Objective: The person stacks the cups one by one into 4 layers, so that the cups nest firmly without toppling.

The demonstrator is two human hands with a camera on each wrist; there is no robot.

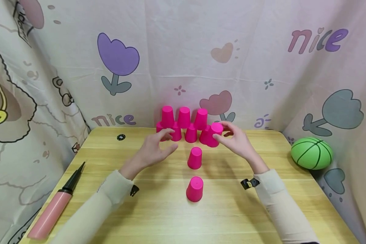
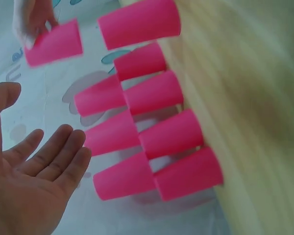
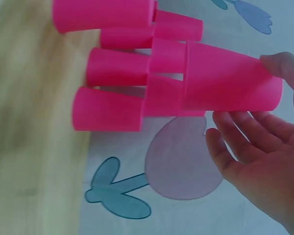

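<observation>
Upside-down pink cups stand in two tiers at the back of the table: three in the upper tier, the middle one an upper cup (image 1: pixel 184 117), over a lower row with a lower cup (image 1: pixel 190 134). My right hand (image 1: pixel 236 139) pinches another pink cup (image 3: pixel 230 78) between thumb and fingers, raised off the table in front of the row's right end. My left hand (image 1: pixel 154 148) hovers by the row's left part, holding nothing, fingers relaxed in the left wrist view. Nearer me stand two single cups, a farther cup (image 1: pixel 195 158) and a nearer cup (image 1: pixel 195 189).
A pink hand pump (image 1: pixel 53 213) with a black nozzle lies along the table's left edge. A small black disc (image 1: pixel 121 137) is at the back left. A green ball (image 1: pixel 311 153) sits at the right edge. Printed curtain (image 1: pixel 177 51) hangs behind the wooden table (image 1: pixel 231 217).
</observation>
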